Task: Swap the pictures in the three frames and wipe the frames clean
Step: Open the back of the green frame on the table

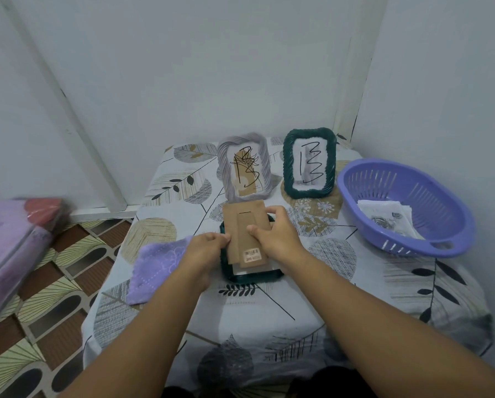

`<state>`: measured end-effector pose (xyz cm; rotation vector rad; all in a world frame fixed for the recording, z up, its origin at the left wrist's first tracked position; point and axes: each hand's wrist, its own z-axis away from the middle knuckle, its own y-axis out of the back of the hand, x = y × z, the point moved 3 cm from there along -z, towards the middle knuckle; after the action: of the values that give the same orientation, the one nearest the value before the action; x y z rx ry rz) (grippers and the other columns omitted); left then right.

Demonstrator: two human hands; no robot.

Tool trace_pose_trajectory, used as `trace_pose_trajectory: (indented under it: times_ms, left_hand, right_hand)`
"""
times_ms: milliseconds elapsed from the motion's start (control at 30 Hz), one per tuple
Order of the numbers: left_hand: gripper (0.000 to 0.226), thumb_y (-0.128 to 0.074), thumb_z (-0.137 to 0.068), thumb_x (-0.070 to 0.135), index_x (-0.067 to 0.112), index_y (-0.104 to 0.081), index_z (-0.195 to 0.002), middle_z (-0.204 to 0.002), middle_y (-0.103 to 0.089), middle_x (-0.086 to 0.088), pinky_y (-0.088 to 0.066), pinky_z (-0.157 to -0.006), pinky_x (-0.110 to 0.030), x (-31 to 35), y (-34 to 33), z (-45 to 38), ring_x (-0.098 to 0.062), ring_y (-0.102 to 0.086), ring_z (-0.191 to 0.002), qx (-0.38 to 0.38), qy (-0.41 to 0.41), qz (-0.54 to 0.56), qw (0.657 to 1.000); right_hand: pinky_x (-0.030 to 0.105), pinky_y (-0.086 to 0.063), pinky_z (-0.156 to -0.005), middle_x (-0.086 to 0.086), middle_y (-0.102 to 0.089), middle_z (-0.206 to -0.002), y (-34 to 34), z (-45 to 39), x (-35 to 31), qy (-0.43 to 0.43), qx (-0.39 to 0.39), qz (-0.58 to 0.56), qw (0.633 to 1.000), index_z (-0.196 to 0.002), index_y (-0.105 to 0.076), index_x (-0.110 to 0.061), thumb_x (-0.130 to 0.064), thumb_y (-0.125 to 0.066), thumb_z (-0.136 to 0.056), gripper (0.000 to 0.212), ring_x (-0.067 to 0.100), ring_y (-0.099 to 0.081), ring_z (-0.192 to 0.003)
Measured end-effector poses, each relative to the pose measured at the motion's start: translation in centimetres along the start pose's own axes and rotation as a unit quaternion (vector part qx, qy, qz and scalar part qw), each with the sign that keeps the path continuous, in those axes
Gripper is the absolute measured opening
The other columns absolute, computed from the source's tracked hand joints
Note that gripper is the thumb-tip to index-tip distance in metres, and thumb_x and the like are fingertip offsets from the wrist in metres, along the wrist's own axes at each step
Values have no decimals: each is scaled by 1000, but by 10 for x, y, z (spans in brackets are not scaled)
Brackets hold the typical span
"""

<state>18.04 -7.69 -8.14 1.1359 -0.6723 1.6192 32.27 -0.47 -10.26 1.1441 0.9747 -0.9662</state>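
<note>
Lying face down between both hands: dark green frame (pixel 251 278), ropy moulded rim, probably hard resin. Sitting loose on top of it: brown backing board (pixel 242 225), flat card or fibreboard with a hinged stand strip and a small label near the wrists; pale sheet (pixel 242 270) showing under its near edge, whether picture or glass not determinable.

Left hand (pixel 204 248) pinching the board's left edge, fingers curled. Right hand (pixel 275 234) gripping the board from the right, thumb pressing on the stand strip.

Risks, as judged:
- Board skewing in the recess, creasing the sheet beneath, caused by uneven pull from the two sides.
- Stand strip tearing at its hinge, caused by thumb pressure.
- Frame sliding on the smooth patterned tablecloth (pixel 341 277), caused by a sideways shove.
- Fingermarks landing on any glass, undoing later wiping.

Lying just left of the left hand, touching its wrist: lilac cloth (pixel 160 262), soft, stitched.

Standing beyond the fingertips: grey frame (pixel 243 170) and second green frame (pixel 309 163), both upright, twisted-rope rims, scribbled pictures inside; tipping over likely if the board is lifted carelessly.

Sitting well right of the right hand: purple slotted plastic basket (pixel 404 202) holding spare pictures (pixel 384 216).
</note>
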Motion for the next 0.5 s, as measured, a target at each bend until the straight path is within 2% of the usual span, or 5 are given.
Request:
trace_pose_trajectory:
  times_ms: [100, 233, 333, 400, 500]
  left_hand:
    - [16, -57, -105, 16, 2, -64, -105, -85, -65, -6, -40, -37, -8, -1, 0, -2, -9, -53, -70, 16, -44, -41, 998]
    - [15, -60, -103, 24, 10, -65, -101, -89, -65, 0, -39, -59, -20, 0, 2, -10, -6, -54, -74, 58, -91, -96, 989]
    - [14, -61, -101, 26, 15, -59, -110, -92, -64, 0, -46, -71, -32, -5, 11, -22, -14, -57, -79, 117, -113, -184, 969]
    - [19, -62, -100, 27, 15, -55, -113, -97, -64, -3, -50, -80, -38, -11, 16, -29, -22, -60, -88, 123, -108, -242, 956]
    - [20, -64, -98, 28, 13, -56, -108, -99, -66, -5, -50, -82, -39, -19, 21, -37, -27, -63, -96, 123, -87, -281, 948]
  right_hand:
    - [48, -59, -89, 1, -65, -117, 0, -3, 4, -12, -2, -48, 999, -120, -43, -35, -22, -73, -91, 44, 22, -68, -100]
    - [49, -62, -82, 3, -67, -117, 1, -7, 11, -22, 4, -108, 994, -123, -43, -38, -21, -73, -91, 47, 24, -71, -98]
    - [49, -62, -79, 2, -68, -116, 10, -9, 16, -21, 20, -117, 993, -119, -44, -43, -20, -73, -90, 47, 23, -71, -97]
    - [48, -63, -78, 2, -68, -115, 20, -10, 17, -24, 32, -122, 992, -117, -44, -43, -17, -72, -92, 46, 23, -71, -97]
    - [48, -63, -74, 0, -67, -113, 40, -11, 21, -30, 48, -105, 993, -122, -44, -39, -15, -70, -93, 46, 23, -71, -94]
